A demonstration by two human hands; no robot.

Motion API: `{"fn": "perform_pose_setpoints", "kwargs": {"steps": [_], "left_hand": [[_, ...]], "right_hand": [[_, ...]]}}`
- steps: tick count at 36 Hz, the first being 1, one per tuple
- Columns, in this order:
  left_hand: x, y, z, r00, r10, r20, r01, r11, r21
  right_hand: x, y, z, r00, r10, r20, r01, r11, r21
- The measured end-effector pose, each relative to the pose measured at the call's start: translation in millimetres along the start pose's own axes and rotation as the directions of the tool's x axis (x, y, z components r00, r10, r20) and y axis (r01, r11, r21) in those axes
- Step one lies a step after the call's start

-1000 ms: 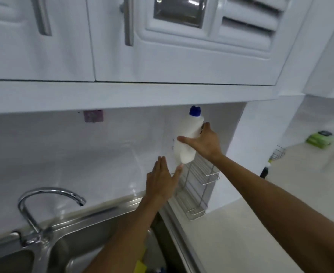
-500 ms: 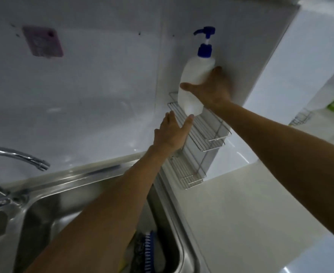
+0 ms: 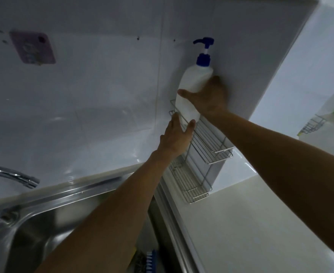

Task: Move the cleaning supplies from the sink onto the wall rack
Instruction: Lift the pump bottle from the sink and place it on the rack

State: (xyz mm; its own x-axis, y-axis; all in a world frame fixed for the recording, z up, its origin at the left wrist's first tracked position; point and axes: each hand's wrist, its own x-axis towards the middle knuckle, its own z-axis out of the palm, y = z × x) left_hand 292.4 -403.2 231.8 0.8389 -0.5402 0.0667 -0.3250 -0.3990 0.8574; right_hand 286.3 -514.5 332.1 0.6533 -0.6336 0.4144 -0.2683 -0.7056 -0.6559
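Two hands were at the wall rack [image 3: 207, 142]. The right hand [image 3: 209, 97] was wrapped around the white pump bottle [image 3: 193, 85], whose base sat in the rack's upper tier at its left end. The left hand [image 3: 177, 137], fingers spread, touched the rack's front rail just below the bottle. A blue-bristled brush [image 3: 149, 262] lay in the sink [image 3: 50, 219].

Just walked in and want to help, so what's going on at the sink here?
A person is putting a white pump bottle with a blue pump onto the upper shelf of a wire rack on the wall. The right hand grips the bottle, whose base is at the shelf's front rail. The left hand reaches up to the shelf's edge just below it. The lower shelf looks empty. Down in the sink, a blue brush waits.
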Motion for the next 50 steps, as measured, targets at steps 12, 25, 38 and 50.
{"fn": "perform_pose_setpoints", "kwargs": {"steps": [12,25,38,50], "left_hand": [[2,-3,-9,0.999,-0.003,0.046,0.0,0.999,0.049],[-3,2,-16,0.998,-0.022,0.055,0.014,0.989,0.149],[-85,-15,-87,0.995,0.024,-0.1,0.038,0.818,0.574],[-271,-159,-151,0.963,-0.173,-0.208,0.27,0.607,0.747]], "right_hand": [[-3,-9,26,0.994,0.061,-0.092,-0.061,0.998,0.006],[-15,-1,25,0.995,0.081,-0.064,-0.078,0.996,0.046],[-102,-26,9,0.94,-0.33,-0.086,0.297,0.915,-0.272],[-297,-38,101,0.871,-0.372,0.32,0.39,0.921,0.009]]}}
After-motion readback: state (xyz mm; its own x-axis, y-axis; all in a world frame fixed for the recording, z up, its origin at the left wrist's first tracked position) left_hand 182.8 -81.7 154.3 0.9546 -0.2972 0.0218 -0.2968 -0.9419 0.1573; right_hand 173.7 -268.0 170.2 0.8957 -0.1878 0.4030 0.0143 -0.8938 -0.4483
